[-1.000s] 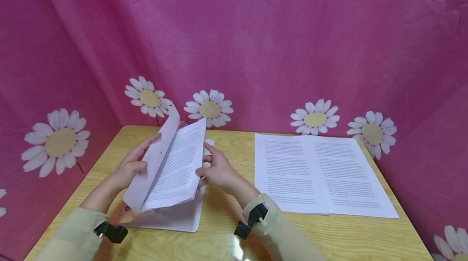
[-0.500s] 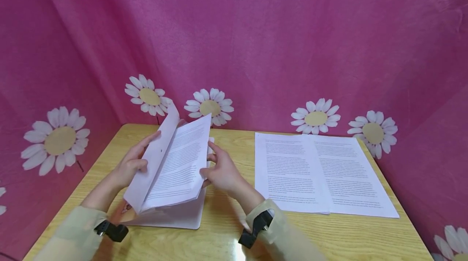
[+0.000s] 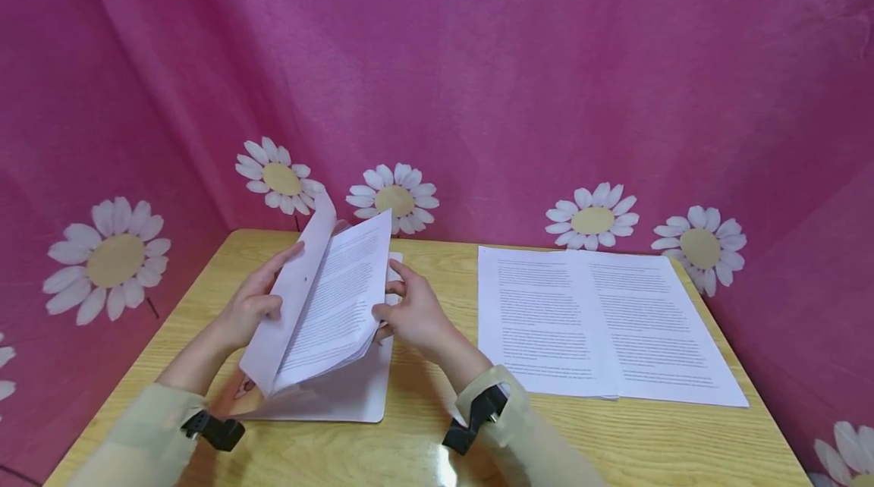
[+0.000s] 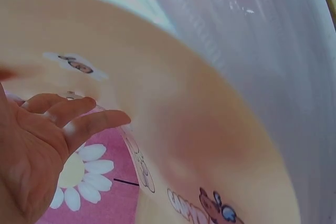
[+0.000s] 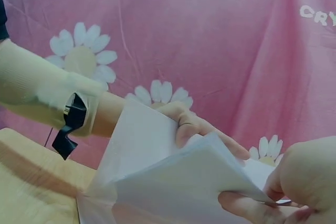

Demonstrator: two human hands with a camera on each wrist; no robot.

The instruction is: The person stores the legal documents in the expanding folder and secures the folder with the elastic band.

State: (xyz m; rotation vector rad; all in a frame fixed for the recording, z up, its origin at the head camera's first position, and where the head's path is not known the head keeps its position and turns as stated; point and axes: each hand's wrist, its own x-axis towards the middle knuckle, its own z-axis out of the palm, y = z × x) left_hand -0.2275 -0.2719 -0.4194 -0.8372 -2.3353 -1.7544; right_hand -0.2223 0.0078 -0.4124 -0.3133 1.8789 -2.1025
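On the table's left side a folder lies spread, its white back cover (image 3: 351, 400) flat on the wood. My left hand (image 3: 249, 309) holds the raised front cover (image 3: 290, 320), thumb on the white inside. The left wrist view shows that cover's peach outer face (image 4: 184, 103) with cartoon prints, fingers (image 4: 100, 121) against it. My right hand (image 3: 419, 316) pinches the free edge of several printed sheets (image 3: 341, 305), lifting them at a slant above the back cover. In the right wrist view the right thumb (image 5: 236, 203) presses the sheets' edge (image 5: 178, 169).
Two stacks of printed pages (image 3: 539, 320) (image 3: 655, 328) lie side by side on the right of the wooden table (image 3: 437, 426). A pink curtain (image 3: 464, 92) with daisies hangs close behind the table. Black wrist cameras (image 3: 215, 430) sit on both sleeves.
The right hand has shifted slightly right with the sheets' free edge, which stands a little higher. Their lower corner now fans apart. The left hand keeps holding the front cover up.
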